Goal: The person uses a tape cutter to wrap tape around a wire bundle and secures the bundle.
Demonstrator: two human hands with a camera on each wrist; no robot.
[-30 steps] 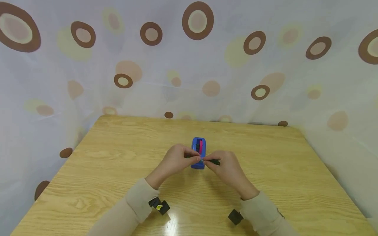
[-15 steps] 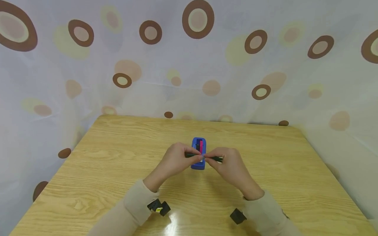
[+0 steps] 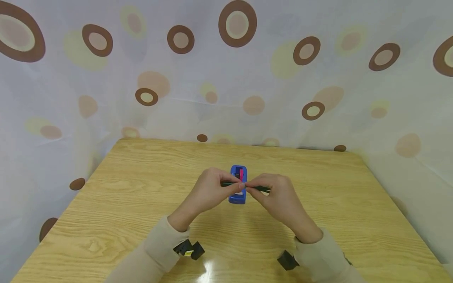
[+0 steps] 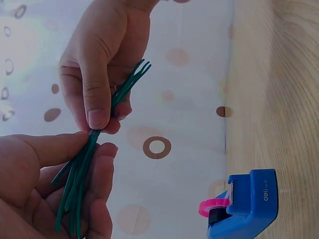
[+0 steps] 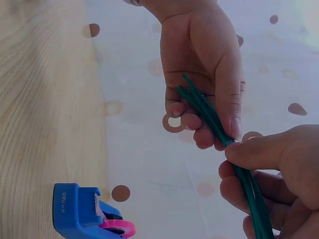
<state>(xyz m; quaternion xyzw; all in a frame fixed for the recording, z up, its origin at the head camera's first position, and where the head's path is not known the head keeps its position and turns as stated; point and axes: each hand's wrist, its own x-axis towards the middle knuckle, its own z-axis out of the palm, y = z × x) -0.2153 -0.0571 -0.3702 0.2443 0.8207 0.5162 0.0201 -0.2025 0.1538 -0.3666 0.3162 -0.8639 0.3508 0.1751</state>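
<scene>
A bundle of thin green strands (image 4: 79,181) is held level between both hands, fanning out loosely at its two ends. My left hand (image 3: 211,191) pinches its middle from one side between thumb and fingers. From the other side, my right hand (image 3: 281,199) pinches it too, the thumb tips nearly meeting. A small clear, shiny patch shows around the strands (image 5: 213,119) at the pinch point. Just beyond and below the hands stands a blue tape dispenser (image 3: 237,199) with a pink roll (image 5: 119,228), partly covered by the fingers in the head view.
The wood-grain table (image 3: 141,169) is backed and flanked by a pale curtain (image 3: 212,70) with brown circles. A black wrist camera (image 3: 189,249) sits at the left cuff, another camera (image 3: 287,260) at the right cuff.
Both hands have risen a little, and the right hand has shifted slightly right. More of the green bundle shows beside the fingers. The dispenser stays put.
</scene>
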